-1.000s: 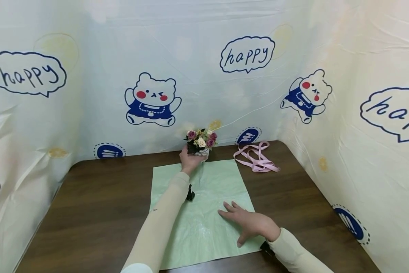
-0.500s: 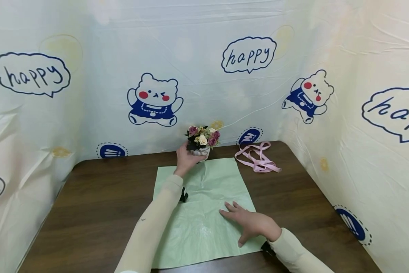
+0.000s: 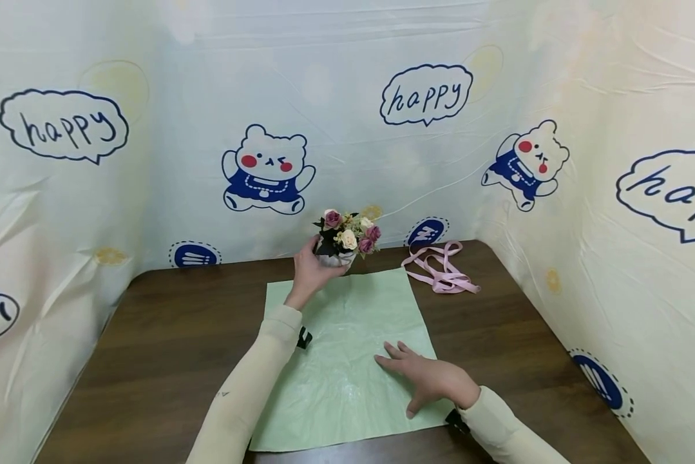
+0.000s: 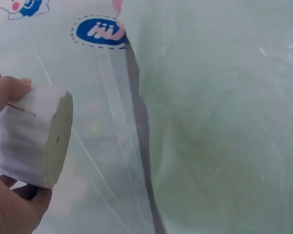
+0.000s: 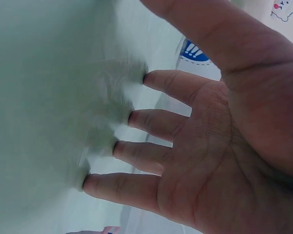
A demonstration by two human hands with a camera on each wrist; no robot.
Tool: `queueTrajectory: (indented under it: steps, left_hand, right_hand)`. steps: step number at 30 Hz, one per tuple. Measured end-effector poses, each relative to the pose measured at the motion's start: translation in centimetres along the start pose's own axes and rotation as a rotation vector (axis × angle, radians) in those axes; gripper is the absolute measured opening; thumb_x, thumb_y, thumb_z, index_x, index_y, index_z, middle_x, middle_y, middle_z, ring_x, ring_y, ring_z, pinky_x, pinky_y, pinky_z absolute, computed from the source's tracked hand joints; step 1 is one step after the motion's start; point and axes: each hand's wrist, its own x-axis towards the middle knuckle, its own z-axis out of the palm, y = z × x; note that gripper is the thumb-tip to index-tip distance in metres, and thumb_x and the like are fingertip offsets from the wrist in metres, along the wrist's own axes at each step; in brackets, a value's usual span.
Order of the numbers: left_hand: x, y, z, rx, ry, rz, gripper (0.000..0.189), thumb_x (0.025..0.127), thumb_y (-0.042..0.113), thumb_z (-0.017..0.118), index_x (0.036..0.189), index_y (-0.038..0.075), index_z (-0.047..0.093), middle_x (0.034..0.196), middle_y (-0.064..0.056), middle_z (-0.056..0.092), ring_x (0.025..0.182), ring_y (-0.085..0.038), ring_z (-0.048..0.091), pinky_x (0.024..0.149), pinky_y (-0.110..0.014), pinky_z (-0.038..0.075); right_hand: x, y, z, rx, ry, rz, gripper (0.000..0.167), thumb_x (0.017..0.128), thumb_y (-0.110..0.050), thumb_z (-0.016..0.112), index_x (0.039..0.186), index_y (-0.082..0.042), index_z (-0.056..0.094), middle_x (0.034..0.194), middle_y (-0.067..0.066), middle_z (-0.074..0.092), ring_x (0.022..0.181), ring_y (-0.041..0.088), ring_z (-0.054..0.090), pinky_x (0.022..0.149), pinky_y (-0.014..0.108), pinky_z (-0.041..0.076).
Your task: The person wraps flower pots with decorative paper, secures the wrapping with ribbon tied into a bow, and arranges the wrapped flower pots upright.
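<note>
In the head view my left hand (image 3: 311,276) grips a small flower pot by its sides, at the far edge of a pale green sheet of wrapping paper (image 3: 347,374). Purple and cream flowers (image 3: 348,237) with dark leaves fill it. Its white wall (image 4: 24,134) shows between thumb and fingers in the left wrist view, the flat base turned toward the paper and the pot tipped away from it. Over the paper's lower right part, my right hand (image 3: 437,380) is spread, its fingertips (image 5: 93,185) pressing on the sheet.
A loose pink ribbon (image 3: 444,281) lies at the back right of the brown wooden table (image 3: 167,348). Printed cloth (image 3: 347,154) with bears and lettering hangs behind the table and along its sides. Dark straps (image 3: 304,338) show at both wrists.
My left hand has raised the flower pot slightly, and the left forearm has swung to the left. The right hand stays in place on the paper. The head view has shifted a little.
</note>
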Motion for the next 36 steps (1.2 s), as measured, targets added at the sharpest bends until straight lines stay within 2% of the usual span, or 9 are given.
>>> queueTrajectory:
  steps: [8,17,21,26,31,36]
  left_hand:
    - [-1.2,1.0,-1.2,0.019,-0.040,0.022,0.095,0.064,0.029,0.096,0.145,0.005,0.053,0.134,-0.017,0.064,0.120,-0.036,0.061,0.101,-0.052,0.050]
    - [-2.8,2.2,-2.1,0.035,-0.127,0.037,0.080,0.066,0.030,0.095,0.137,0.016,0.060,0.122,-0.007,0.069,0.108,-0.028,0.062,0.091,-0.049,0.054]
    - [-3.5,2.4,-2.4,0.044,-0.142,0.044,0.079,0.065,0.030,0.095,0.135,0.018,0.061,0.119,-0.006,0.070,0.104,-0.027,0.063,0.087,-0.047,0.055]
    - [-4.3,2.8,-2.3,0.029,-0.164,0.052,0.078,0.065,0.027,0.096,0.135,0.016,0.062,0.118,-0.009,0.071,0.101,-0.027,0.066,0.084,-0.046,0.056]
    - [-4.9,2.9,-1.9,0.020,-0.196,0.050,0.088,0.064,0.023,0.097,0.142,0.010,0.058,0.126,-0.011,0.068,0.109,-0.030,0.063,0.089,-0.047,0.055]
    - [-5.3,2.5,-1.3,0.054,-0.207,0.080,0.085,0.060,0.022,0.098,0.136,0.011,0.062,0.121,-0.009,0.070,0.107,-0.029,0.062,0.091,-0.047,0.052]
  right_hand:
    - [0.4,0.2,-0.1,-0.020,-0.009,0.005,0.111,0.067,-0.019,0.096,0.159,-0.013,0.034,0.168,0.018,0.019,0.153,0.046,0.014,0.115,0.059,0.034]
    - [1.4,0.2,-0.6,-0.015,-0.030,0.018,0.111,0.068,-0.020,0.095,0.160,-0.013,0.033,0.169,0.017,0.016,0.154,0.045,0.012,0.117,0.060,0.031]
    - [1.7,0.1,-0.8,-0.013,-0.030,0.001,0.111,0.068,-0.019,0.095,0.160,-0.011,0.033,0.168,0.020,0.016,0.153,0.048,0.012,0.117,0.061,0.030]
    - [1.8,0.1,-0.8,-0.020,-0.029,-0.009,0.111,0.068,-0.019,0.095,0.159,-0.009,0.033,0.167,0.022,0.016,0.152,0.050,0.012,0.117,0.061,0.030]
    - [2.1,-0.1,-1.0,-0.039,-0.025,-0.013,0.110,0.069,-0.020,0.095,0.159,-0.007,0.033,0.167,0.023,0.017,0.152,0.050,0.013,0.117,0.061,0.030]
    - [2.4,-0.1,-1.0,-0.047,-0.027,-0.003,0.110,0.069,-0.022,0.094,0.160,-0.009,0.032,0.167,0.022,0.016,0.152,0.050,0.012,0.118,0.060,0.029]
